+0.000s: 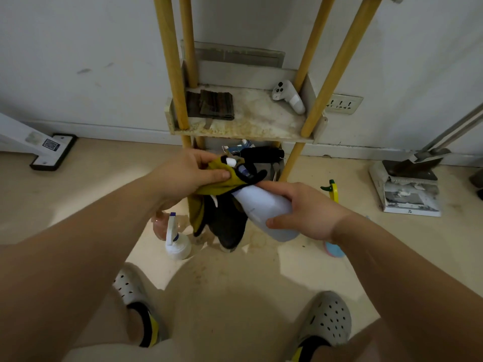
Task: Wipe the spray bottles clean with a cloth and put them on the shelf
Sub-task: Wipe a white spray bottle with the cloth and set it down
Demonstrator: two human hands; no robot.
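The white bottle [264, 207] lies tilted in the air between the hands, its long axis running from its base near the right hand [308, 210] up and away to its nozzle at the left hand [188, 173]. The right hand's fingers curl round its body. The left hand pinches a yellow cloth [217, 182] over the nozzle. Beyond the hands stands the shelf [245, 126]; below the left hand, another bottle [176, 241] stands on the floor.

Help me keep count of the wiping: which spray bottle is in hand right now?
The white bottle with the black trigger: the right hand holds it tilted and the left hand presses the yellow cloth on its head. The others stand on the floor.
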